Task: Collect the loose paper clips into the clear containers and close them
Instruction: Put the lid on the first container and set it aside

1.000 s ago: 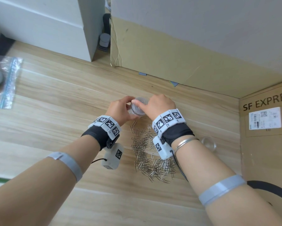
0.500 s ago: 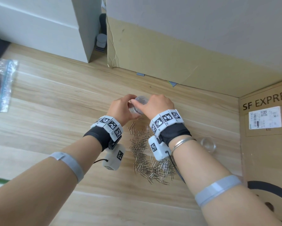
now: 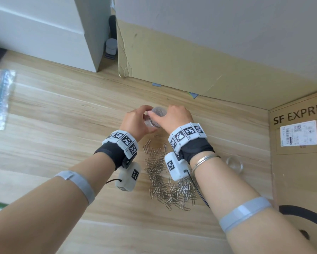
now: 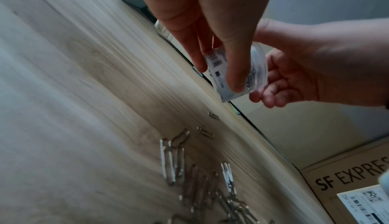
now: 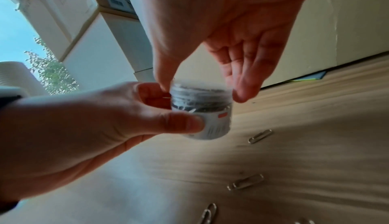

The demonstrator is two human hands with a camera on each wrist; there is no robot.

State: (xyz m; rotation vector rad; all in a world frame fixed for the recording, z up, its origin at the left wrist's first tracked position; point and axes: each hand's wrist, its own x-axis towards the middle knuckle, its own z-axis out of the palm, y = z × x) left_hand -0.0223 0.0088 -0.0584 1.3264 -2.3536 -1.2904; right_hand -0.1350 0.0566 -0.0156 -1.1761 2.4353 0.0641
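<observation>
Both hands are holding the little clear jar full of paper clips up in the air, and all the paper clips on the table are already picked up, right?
Not quite. Both hands do hold the clear jar, the left hand round its body and the right hand at its lid. But the head view shows a big pile of loose paper clips on the table, not yet picked up.

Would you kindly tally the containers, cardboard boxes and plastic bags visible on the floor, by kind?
Clear containers: 2, a jar of clips held by the left hand and right hand, and one on the floor
Cardboard boxes: 2, large, SF Express
Plastic bags: 1
Total: 5; loose clips too many to count.
</observation>
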